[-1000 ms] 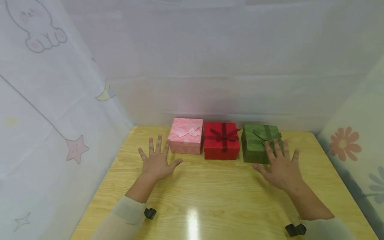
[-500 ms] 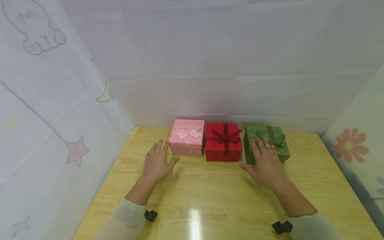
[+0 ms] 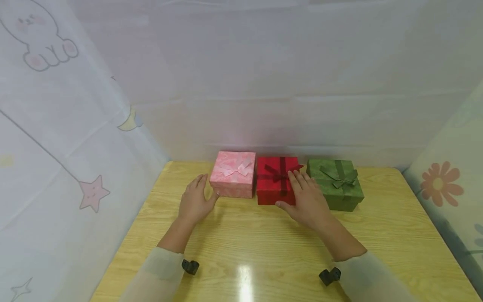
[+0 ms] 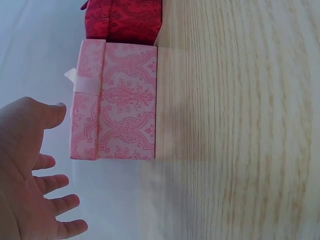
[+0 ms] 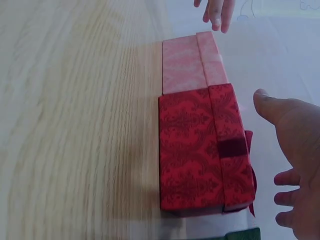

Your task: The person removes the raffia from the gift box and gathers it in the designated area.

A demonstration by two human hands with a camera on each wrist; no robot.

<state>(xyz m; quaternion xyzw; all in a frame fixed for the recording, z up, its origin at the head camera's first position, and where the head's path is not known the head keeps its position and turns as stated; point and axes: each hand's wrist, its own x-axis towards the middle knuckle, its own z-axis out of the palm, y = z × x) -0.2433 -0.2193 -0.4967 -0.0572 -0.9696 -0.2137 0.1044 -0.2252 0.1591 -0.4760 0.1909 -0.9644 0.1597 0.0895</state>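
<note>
"Seeing what round about?"

"Behind, a pale printed cloth backdrop [image 3: 241, 84]; underneath, a light wood-grain table [image 3: 234, 243]; farthest right, a square green gift box [image 3: 339, 184] with a ribbon bow, partly covered by the right hand [image 3: 309, 203] in the head view."

"And in the way?"

"Between right hand and a square pink patterned gift box [image 3: 233, 174], a square red gift box [image 3: 272, 184] with dark ribbon."

"Lying where, against the fingers?"

"Pink: just right of the left hand [image 3: 194, 203], near the thumb. Red: beneath the right fingertips; impossible to tell if touched."

"Clenched?"

"Relaxed and released, both sides."
</note>
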